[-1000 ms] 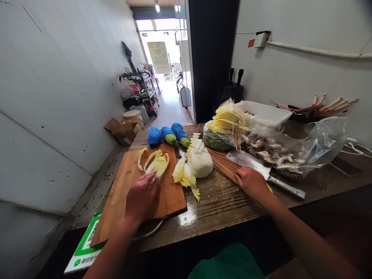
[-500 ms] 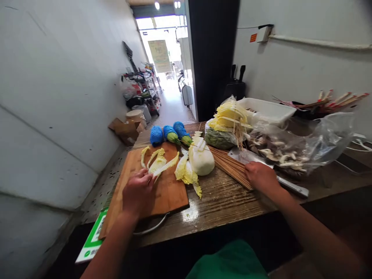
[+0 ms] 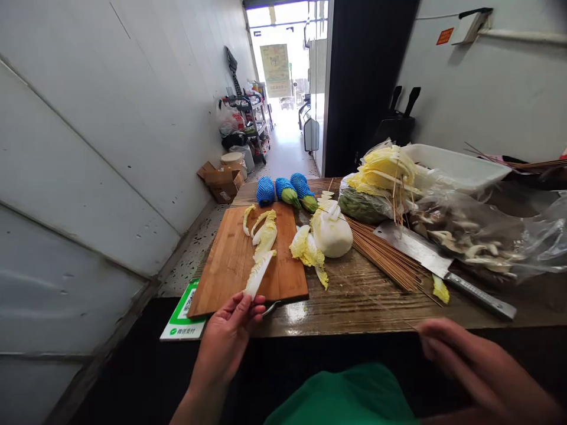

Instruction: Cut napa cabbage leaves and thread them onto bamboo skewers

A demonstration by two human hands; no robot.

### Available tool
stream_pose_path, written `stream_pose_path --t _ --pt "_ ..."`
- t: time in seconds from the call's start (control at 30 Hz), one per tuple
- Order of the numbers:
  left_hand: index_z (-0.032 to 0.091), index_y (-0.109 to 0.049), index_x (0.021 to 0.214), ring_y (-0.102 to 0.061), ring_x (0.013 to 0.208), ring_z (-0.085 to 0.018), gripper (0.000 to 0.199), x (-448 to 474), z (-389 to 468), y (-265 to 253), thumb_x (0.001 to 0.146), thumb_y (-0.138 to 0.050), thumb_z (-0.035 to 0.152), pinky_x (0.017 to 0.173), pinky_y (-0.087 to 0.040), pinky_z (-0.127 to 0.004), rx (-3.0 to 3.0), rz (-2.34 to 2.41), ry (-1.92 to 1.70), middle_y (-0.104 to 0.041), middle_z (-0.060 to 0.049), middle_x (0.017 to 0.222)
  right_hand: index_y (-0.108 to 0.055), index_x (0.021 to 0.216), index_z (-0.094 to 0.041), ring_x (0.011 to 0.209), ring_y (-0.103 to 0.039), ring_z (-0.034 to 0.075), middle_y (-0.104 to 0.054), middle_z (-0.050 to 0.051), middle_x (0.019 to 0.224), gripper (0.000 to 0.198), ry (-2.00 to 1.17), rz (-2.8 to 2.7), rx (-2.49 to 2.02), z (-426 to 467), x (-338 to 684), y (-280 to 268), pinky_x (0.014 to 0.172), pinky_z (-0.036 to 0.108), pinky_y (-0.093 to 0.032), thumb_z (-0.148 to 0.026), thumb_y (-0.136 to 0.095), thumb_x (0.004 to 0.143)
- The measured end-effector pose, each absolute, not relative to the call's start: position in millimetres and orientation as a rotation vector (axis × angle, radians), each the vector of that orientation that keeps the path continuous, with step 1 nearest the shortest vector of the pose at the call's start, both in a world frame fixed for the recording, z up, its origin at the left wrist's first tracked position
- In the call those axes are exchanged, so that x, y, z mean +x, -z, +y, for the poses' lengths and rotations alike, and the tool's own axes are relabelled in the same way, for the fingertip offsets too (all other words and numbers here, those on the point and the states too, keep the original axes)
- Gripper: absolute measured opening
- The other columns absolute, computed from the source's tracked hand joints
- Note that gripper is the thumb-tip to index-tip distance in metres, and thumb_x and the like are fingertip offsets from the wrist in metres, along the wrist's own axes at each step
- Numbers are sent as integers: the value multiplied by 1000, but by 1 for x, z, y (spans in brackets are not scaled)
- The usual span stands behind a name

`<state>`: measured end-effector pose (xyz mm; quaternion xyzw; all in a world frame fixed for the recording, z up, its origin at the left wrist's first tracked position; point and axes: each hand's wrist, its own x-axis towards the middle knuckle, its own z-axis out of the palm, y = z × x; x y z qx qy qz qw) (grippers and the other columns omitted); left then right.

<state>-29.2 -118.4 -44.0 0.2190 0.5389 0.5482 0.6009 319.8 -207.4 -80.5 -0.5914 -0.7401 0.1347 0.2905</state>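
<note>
My left hand [image 3: 237,321] pinches the lower end of a pale strip of napa cabbage leaf [image 3: 259,275] over the near edge of the wooden cutting board [image 3: 212,277]. More cut cabbage leaf [image 3: 266,233] lies on the board behind it. Past the table's front edge, my right hand [image 3: 456,348] is closed, slightly blurred, with the thin tip of a bamboo skewer [image 3: 411,325] showing from its fingers. A bundle of bamboo skewers [image 3: 381,254] lies on the table next to a cleaver [image 3: 414,247]. Between board and skewers sits a round white cabbage [image 3: 332,233] with loose leaves [image 3: 308,251] beside it.
Several vegetables in blue foam nets [image 3: 287,192] lie behind the board. Skewered yellow cabbage leaves [image 3: 385,168] rest on a bag of greens [image 3: 365,203]. A plastic bag of mushrooms [image 3: 469,236] and a white tub [image 3: 458,165] stand right. A leaf scrap [image 3: 440,289] lies by the cleaver handle.
My left hand has drawn the cabbage strip toward me, to the board's near edge. My right hand has left the skewer bundle and come back past the table edge with a skewer. The view has shifted.
</note>
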Motion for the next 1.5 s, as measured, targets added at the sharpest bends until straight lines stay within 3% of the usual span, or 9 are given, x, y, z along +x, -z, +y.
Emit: stream_pose_path --t 0.1,0.2,0.37,0.57,0.73,0.87,0.93,1.13,1.5 --pt "13 -56 87 -67 72 -14 14 -34 -123 47 78 -53 3 65 -55 -23 439 1249 -1386 -69 -10 82 -57 94 -18 69 -61 14 -65 6 83 23 -232 -2367 -1484 -137 275 62 64 23 -47 -19 -34 91" --pt "14 -57 86 -67 76 -17 16 -45 -130 51 76 -55 2 65 -56 -25 395 1255 -1437 -69 -8 81 -60 84 -15 67 -59 19 -63 7 71 21 28 -2583 -1575 -87 245 58 60 27 -43 -14 -39 87" --pt "13 -59 80 -66 66 -14 17 -58 -139 63 68 -64 2 61 -56 -23 356 1293 -1504 -66 -3 71 -61 74 -13 76 -57 26 -63 13 76 13 147 -2636 -1649 -86 217 53 64 34 -40 -16 -51 81" --pt "12 -58 80 -68 72 -16 14 -55 -132 64 72 -59 0 66 -56 -24 302 1287 -1464 -68 -6 73 -53 118 -11 92 -54 24 -63 13 101 31 247 -2609 -1360 -71 151 50 79 34 -41 -18 -45 89" --pt "13 -55 82 -68 73 -18 13 -50 -132 59 77 -55 1 63 -57 -25 192 1229 -1402 -69 -7 77 -63 98 -12 82 -57 22 -65 11 87 26 229 -2642 -1293 -53 134 56 70 30 -44 -11 -39 89" --pt "14 -54 83 -68 79 -20 11 -43 -136 58 78 -55 5 71 -57 -30 145 1129 -1395 -70 -8 80 -31 137 -8 55 -57 14 -65 6 74 47 -74 -2531 -1064 -97 151 54 51 23 -44 -10 -31 90" --pt "13 -56 82 -68 80 -19 10 -39 -136 59 78 -56 4 74 -56 -30 108 1078 -1388 -70 -8 79 -22 141 -11 46 -55 12 -64 2 64 52 -352 -2504 -908 -124 156 56 46 20 -43 -9 -29 89" --pt "11 -63 82 -68 77 -17 10 -32 -136 61 80 -54 5 74 -57 -29 1 1060 -1351 -70 -9 79 -31 138 -14 54 -62 14 -68 6 71 50 -658 -2314 -878 -146 151 75 52 22 -50 -9 -34 88" --pt "11 -64 79 -68 70 -17 11 -38 -138 53 81 -53 7 68 -58 -29 16 1159 -1348 -70 -9 73 -41 134 -13 58 -63 14 -68 8 73 48 -727 -2338 -784 -139 151 72 53 22 -51 -8 -37 87"
